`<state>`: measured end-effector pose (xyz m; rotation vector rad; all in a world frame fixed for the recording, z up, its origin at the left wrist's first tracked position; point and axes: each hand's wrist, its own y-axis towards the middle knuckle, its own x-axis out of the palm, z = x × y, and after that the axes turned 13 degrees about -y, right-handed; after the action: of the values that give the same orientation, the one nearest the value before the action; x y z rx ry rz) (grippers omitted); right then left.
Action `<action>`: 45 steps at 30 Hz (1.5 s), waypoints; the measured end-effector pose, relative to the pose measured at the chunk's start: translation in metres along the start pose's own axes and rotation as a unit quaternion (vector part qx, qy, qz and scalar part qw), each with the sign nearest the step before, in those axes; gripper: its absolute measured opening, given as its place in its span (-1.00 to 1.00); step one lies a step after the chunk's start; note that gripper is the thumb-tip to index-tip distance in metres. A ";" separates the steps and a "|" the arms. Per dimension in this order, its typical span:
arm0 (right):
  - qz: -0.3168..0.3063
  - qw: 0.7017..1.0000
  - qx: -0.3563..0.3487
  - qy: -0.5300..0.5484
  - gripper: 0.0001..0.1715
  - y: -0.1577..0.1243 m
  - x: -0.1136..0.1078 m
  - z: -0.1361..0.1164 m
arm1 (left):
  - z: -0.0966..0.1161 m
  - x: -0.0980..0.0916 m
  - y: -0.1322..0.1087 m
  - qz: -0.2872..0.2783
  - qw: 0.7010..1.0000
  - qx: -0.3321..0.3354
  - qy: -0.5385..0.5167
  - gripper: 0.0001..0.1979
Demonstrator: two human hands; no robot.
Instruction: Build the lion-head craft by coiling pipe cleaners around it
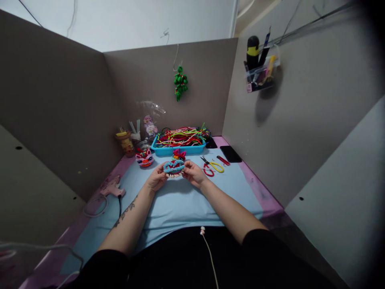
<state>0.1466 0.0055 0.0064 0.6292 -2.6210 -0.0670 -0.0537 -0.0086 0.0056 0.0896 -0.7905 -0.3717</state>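
Observation:
Between my two hands is a light blue braided pipe-cleaner piece (173,166), curved into loops, with a cream bobbled strip along its lower edge. My left hand (157,177) pinches its left end and my right hand (193,173) pinches the right end, both above the blue cloth. Just behind it, partly covered, is a red and pink pipe-cleaner figure (179,153); I cannot tell whether it touches the blue piece. Left of my hands sits a pink and orange pipe-cleaner animal head (144,158). Pliers with red and yellow handles (212,166) lie to the right.
Behind my hands stands a blue tray (177,150) heaped with coloured pipe cleaners. A red utility knife (223,160) and a black phone (231,154) lie right. At left are a pink glue gun (113,188) with its cord and a decorated cup (125,143). Partition walls enclose three sides.

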 end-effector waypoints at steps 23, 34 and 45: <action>0.085 0.618 -0.285 -0.728 -0.77 -0.006 0.010 0.020 | -0.008 0.002 0.005 0.148 0.988 0.048 -0.022 -0.47; 0.190 0.773 -0.189 -0.575 -0.60 0.004 -0.031 -0.030 | 0.004 0.010 -0.003 0.195 0.979 0.015 -0.049 -0.69; 0.103 0.605 -0.001 -0.790 -0.72 0.069 -0.125 -0.050 | -0.007 0.030 -0.001 0.187 0.970 -0.149 -0.033 -0.78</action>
<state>0.2389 0.1252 0.0106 0.1135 -4.3509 -0.9739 -0.0297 -0.0210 0.0205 -0.3517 -0.7905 -0.1328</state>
